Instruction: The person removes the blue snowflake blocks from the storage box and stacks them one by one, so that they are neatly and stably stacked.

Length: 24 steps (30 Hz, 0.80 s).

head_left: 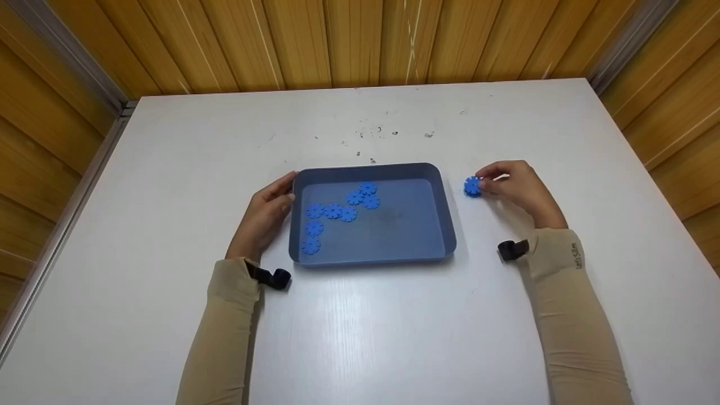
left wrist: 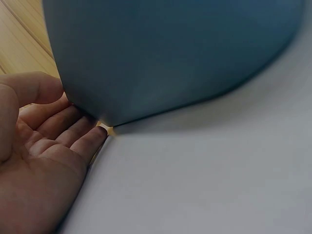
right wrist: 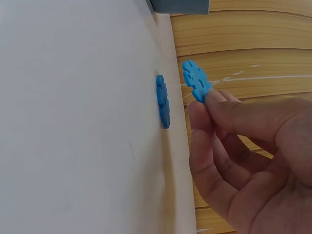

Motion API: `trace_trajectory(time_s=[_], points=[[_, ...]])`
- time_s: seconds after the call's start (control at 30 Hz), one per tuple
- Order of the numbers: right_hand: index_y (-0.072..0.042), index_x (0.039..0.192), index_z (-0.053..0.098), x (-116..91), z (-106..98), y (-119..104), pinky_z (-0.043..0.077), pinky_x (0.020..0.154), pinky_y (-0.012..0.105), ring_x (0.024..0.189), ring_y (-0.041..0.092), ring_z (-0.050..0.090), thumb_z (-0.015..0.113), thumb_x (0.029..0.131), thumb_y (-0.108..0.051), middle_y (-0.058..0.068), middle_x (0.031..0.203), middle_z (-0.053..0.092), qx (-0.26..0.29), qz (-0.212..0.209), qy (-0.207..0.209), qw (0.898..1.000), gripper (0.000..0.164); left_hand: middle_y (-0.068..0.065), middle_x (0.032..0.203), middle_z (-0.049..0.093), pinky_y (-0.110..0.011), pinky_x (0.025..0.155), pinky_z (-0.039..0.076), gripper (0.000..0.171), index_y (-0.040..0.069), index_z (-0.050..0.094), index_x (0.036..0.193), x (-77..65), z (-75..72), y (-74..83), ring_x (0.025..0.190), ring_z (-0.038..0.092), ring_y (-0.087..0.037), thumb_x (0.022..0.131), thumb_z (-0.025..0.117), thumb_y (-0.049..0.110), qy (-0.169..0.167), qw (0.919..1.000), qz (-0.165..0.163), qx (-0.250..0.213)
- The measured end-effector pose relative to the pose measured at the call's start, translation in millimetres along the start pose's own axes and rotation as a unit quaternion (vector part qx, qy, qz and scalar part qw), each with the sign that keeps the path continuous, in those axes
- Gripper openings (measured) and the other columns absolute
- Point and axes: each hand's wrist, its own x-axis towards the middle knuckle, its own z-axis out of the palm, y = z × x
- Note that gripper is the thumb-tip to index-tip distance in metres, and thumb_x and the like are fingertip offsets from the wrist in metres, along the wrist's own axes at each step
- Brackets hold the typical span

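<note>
My right hand [head_left: 516, 185] pinches a blue notched disc [right wrist: 196, 80] between thumb and fingertips, raised a little off the table to the right of the tray. A second blue disc [right wrist: 163, 102] lies on the tabletop just below it; from the head view the two overlap. On the other side, my left hand [head_left: 267, 211] holds the grey-blue tray [head_left: 371, 261] by its far left corner. Thumb and fingers meet the outer wall there, with some fingertips hidden behind it in the left wrist view. Several blue notched discs [head_left: 333, 211] lie inside the tray, towards its left half and far side.
The white table [head_left: 360, 326] carries the tray near its middle, with dark scuff marks [head_left: 394, 133] beyond it. Yellow wood-look panels [head_left: 349, 45] stand along the back and both sides. A black wrist camera [head_left: 511, 250] juts inward from the right sleeve, another [head_left: 278, 278] from the left.
</note>
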Motion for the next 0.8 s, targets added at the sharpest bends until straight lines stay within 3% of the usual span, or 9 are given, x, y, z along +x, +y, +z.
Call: trace_trajectory(time_s=[0.4,0.8], points=[[-0.005,0.115,0.067,1.0,1.3,3.1,0.043,0.078,0.025,0.094,0.018,0.054,0.065,0.090,-0.019,0.016,0.116,0.063,-0.012,0.025,-0.010,1.000,0.028,-0.006,0.156,0.032,-0.031,0.120,0.022,0.058,0.009,0.037,0.148,1.0,-0.8,-1.4,0.145,0.027,-0.015,0.092,0.045,-0.005,-0.004,0.9995,0.000,0.031],[-0.004,0.117,0.066,2.0,1.7,2.9,0.045,0.075,0.023,0.092,0.020,0.053,0.064,0.091,-0.018,0.017,0.114,0.061,-0.012,0.047,-0.016,0.999,0.030,-0.007,0.156,0.033,-0.029,0.119,0.025,0.057,0.008,0.037,0.148,1.5,-1.3,-1.0,0.145,0.029,-0.015,0.093,0.044,-0.005,-0.006,0.9998,0.002,0.018]])
